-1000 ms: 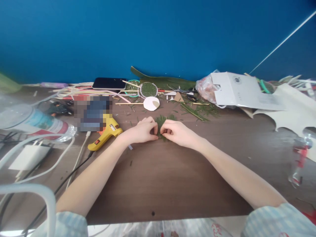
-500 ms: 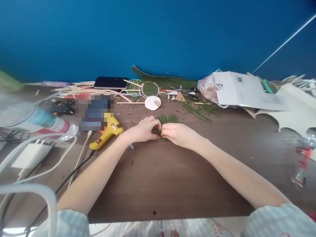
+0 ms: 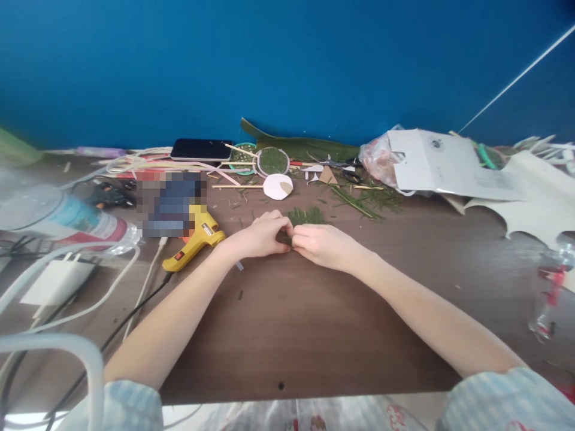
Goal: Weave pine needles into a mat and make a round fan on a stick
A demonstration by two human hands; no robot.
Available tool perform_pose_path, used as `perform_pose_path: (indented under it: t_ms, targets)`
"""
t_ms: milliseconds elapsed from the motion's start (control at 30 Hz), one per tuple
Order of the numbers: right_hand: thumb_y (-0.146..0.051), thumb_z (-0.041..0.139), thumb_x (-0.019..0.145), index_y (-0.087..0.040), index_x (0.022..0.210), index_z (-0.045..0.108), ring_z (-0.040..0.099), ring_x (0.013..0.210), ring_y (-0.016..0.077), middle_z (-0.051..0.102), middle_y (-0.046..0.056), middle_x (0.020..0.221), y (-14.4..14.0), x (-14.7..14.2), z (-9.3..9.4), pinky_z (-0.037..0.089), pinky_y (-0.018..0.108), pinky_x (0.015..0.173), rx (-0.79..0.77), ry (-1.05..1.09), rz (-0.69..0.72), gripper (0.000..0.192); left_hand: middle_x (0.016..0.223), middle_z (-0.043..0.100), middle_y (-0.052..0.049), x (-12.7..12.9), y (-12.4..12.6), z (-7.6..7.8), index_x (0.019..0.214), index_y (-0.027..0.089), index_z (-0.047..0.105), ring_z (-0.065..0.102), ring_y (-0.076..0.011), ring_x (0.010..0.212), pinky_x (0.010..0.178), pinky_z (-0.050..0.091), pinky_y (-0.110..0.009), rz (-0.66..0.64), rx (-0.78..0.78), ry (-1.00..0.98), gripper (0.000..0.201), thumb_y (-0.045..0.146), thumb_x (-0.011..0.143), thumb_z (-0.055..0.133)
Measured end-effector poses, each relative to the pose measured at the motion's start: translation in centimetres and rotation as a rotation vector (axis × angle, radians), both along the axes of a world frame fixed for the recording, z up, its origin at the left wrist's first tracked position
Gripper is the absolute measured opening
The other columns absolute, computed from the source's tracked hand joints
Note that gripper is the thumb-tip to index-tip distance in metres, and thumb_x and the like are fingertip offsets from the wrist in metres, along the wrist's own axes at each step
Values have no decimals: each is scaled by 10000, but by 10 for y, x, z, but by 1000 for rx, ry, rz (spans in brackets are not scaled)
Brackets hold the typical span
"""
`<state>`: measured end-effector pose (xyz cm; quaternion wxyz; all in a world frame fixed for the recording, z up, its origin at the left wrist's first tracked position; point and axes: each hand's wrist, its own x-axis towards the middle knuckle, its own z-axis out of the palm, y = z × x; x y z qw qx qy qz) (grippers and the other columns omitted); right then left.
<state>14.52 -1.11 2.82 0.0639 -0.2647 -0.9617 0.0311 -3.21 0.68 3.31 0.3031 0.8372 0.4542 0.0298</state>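
At mid-table my left hand (image 3: 268, 234) and my right hand (image 3: 321, 244) meet, fingertips nearly touching. Both are closed in a pinch on a feathery green sprig (image 3: 306, 215), whose leafy end shows behind the fingers. The part between the fingertips is mostly hidden. Just beyond them lies a round white card disc (image 3: 275, 187) on a thin wooden stick (image 3: 237, 187). A yellow glue gun (image 3: 193, 242) rests left of my left hand, close to the forearm.
Along the blue wall lie a dark phone (image 3: 201, 149), a round green-filled hoop (image 3: 272, 161), black scissors (image 3: 351, 176) and cut green stems (image 3: 354, 202). A white box (image 3: 453, 164) stands at right. A plastic bottle (image 3: 67, 215), a white charger (image 3: 60, 280) and cables crowd the left.
My right hand's fingertips have shifted very slightly left on the sprig. Nothing else has visibly moved.
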Motion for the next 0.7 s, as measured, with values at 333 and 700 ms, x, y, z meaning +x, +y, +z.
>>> perform_pose_path:
  t_ms: [333,700]
  targets:
    - [-120,504,842,-145,776,601,544,734,135,596,50,824,7,4,-2,410,254,670,-338,253,-143,120,890,456,-21,-2,1,-2,854,191,540,447,-209,928,809,361,-333,-2,-4,-2,211,283,687,629]
    - [-87,631,716,-166,758,558,464,617,77,462,-17,788,9,5,-8,392,233,615,-566,412,-302,116,875,453,-30,-1,0,2,845,185,533,449,-221,928,787,375,-334,1,-5,21,213,308,693,617]
